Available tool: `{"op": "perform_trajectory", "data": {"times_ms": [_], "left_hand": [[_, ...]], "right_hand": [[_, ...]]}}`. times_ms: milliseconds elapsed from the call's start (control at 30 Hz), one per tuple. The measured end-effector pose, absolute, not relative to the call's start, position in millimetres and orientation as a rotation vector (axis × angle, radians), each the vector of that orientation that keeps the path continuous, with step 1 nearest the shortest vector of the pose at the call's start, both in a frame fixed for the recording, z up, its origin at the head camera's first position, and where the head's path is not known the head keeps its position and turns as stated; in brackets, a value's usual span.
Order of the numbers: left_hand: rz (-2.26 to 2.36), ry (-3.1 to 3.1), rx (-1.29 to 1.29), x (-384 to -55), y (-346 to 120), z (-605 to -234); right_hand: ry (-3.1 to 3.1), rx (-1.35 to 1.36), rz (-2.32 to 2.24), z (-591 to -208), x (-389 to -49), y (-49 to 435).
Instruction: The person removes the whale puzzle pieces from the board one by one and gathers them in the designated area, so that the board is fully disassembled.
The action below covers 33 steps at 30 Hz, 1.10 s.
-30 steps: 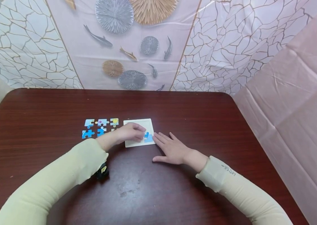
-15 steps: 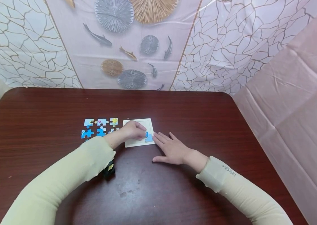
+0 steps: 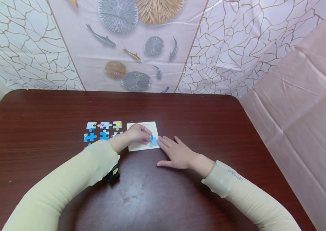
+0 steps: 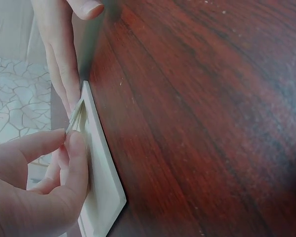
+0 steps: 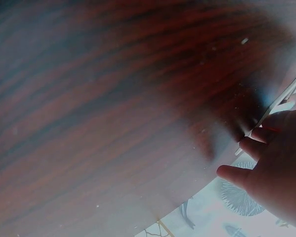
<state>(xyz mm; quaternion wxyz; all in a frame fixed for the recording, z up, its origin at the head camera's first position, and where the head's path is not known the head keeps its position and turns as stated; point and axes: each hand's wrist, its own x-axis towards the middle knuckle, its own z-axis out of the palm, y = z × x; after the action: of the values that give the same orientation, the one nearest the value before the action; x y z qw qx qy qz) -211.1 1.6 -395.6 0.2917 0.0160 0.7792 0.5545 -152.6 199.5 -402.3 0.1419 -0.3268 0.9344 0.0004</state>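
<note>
On the table lies a small white puzzle tray point(image 3: 139, 147). My left hand point(image 3: 136, 134) is over it, pinching a blue puzzle piece point(image 3: 153, 141) between thumb and forefinger at the tray's lower right corner. In the left wrist view the held puzzle piece point(image 4: 76, 116) is seen nearly edge-on and tilted, close to the tray's rim point(image 4: 110, 180). My right hand point(image 3: 177, 155) lies with straight fingers on the table, its fingertips at the tray's right edge. The right wrist view shows this hand point(image 5: 276, 163) in shadow; contact with the rim is hard to make out.
Several loose puzzle pieces point(image 3: 90, 137) lie in rows left of the tray, partly hidden by my left forearm. One piece with a yellow sun point(image 3: 118, 124) is at their top right. The dark wooden table point(image 3: 203, 118) meets a patterned curtain point(image 3: 116, 83) at the back.
My left hand and forearm have shifted slightly to the right, and the pinched puzzle piece has moved a little towards the tray's right edge. The right hand has stayed still.
</note>
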Motion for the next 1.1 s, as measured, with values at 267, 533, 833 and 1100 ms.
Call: {"op": "perform_trajectory", "data": {"times_ms": [267,533,833,1100], "left_hand": [[1.439,2.108,0.056,-212,-1,-393],[1.422,2.102,0.107,-214,-12,-390],[1.406,2.061,0.162,-215,-37,-388],[1.402,2.050,0.156,-215,-55,-390]], "right_hand": [[2.697,-0.947,0.007,-402,-152,200],[2.689,-0.943,0.011,-401,-152,199],[2.696,-0.952,-0.001,-400,-151,198],[2.691,-0.947,-0.002,-400,-152,198]]}}
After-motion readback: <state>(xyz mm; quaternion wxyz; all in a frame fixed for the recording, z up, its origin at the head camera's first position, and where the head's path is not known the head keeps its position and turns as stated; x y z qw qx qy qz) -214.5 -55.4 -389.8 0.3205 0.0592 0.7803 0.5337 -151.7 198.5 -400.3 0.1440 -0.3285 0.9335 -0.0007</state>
